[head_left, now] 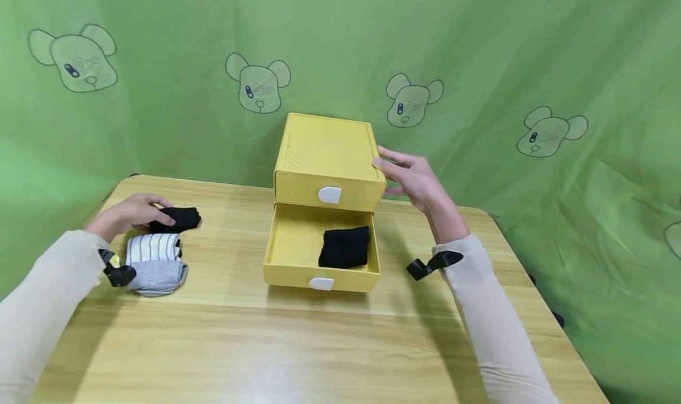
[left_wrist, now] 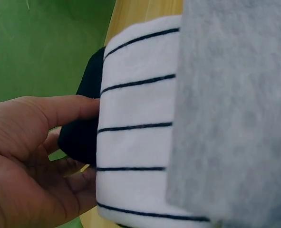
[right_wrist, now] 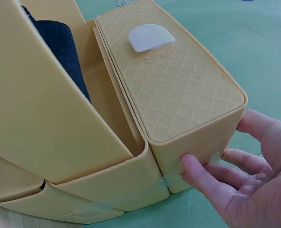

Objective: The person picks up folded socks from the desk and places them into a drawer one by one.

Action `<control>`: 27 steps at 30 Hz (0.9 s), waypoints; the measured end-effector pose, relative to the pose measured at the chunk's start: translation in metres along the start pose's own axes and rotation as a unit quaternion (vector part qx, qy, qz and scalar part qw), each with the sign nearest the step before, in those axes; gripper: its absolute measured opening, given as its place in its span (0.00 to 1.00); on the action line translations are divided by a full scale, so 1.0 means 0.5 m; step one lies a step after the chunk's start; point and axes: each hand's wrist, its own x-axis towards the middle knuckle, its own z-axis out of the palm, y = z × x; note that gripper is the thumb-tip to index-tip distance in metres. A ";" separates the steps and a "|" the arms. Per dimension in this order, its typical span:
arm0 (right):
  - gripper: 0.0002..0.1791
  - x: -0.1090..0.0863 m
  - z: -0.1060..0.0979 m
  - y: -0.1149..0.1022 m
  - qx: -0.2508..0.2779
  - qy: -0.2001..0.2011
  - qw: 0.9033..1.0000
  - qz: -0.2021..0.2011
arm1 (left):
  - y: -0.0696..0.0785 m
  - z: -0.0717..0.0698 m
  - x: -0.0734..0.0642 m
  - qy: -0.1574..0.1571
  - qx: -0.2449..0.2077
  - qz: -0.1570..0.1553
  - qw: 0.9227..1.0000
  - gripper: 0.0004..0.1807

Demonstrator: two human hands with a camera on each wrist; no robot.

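Observation:
At the left, my left hand (head_left: 139, 210) grips a rolled black cloth (head_left: 181, 219) between thumb and fingers. Right beside it lie a folded white cloth with dark stripes (head_left: 154, 247) and a folded grey cloth (head_left: 156, 277); in the left wrist view they partly cover the black one. My right hand (head_left: 412, 176) rests its fingertips against the right side of a yellow drawer cabinet (head_left: 330, 146), its fingers loosely spread. The cabinet's lower drawer (head_left: 292, 238) is pulled out and has a folded black cloth (head_left: 344, 247) in its right part. The upper drawer (right_wrist: 188, 80) is closed.
A wooden table (head_left: 213, 345) carries everything. Green curtain fabric (head_left: 340, 31) with bear-head prints hangs close behind the cabinet and along the right. Each drawer front has a white handle (head_left: 329, 194). Black straps with small cameras sit at both wrists.

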 end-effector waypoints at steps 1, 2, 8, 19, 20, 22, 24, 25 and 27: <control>0.35 0.000 0.000 0.000 0.000 0.000 1.000 -0.001 | 0.001 0.001 0.001 0.002 -0.006 0.002 1.000 0.34; 0.35 0.001 -0.001 0.000 0.000 0.000 1.000 -0.001 | 0.001 0.003 0.002 0.005 -0.011 0.004 1.000 0.34; 0.35 0.000 -0.001 0.001 -0.003 0.002 1.000 0.000 | 0.000 0.005 0.008 0.051 -0.017 0.031 0.998 0.33; 0.35 0.002 -0.002 0.001 -0.008 0.004 1.000 0.001 | -0.003 -0.004 0.011 0.080 -0.032 0.024 0.996 0.36; 0.35 0.002 -0.002 0.001 -0.008 0.003 1.000 0.001 | -0.001 -0.006 0.010 0.086 -0.036 0.024 0.995 0.36; 0.35 0.003 -0.002 0.001 -0.008 0.004 1.000 0.001 | 0.006 -0.010 0.008 0.096 -0.054 0.026 0.994 0.32; 0.35 0.003 -0.002 0.001 -0.008 0.003 1.000 0.001 | 0.016 -0.015 0.006 0.098 -0.090 0.035 0.990 0.23; 0.35 0.003 -0.002 0.001 -0.008 0.003 1.000 0.001 | 0.023 -0.017 0.005 0.096 -0.111 0.040 0.988 0.19; 0.35 0.004 -0.002 0.001 -0.009 0.003 1.000 0.003 | 0.038 -0.022 0.002 0.089 -0.146 0.051 0.984 0.17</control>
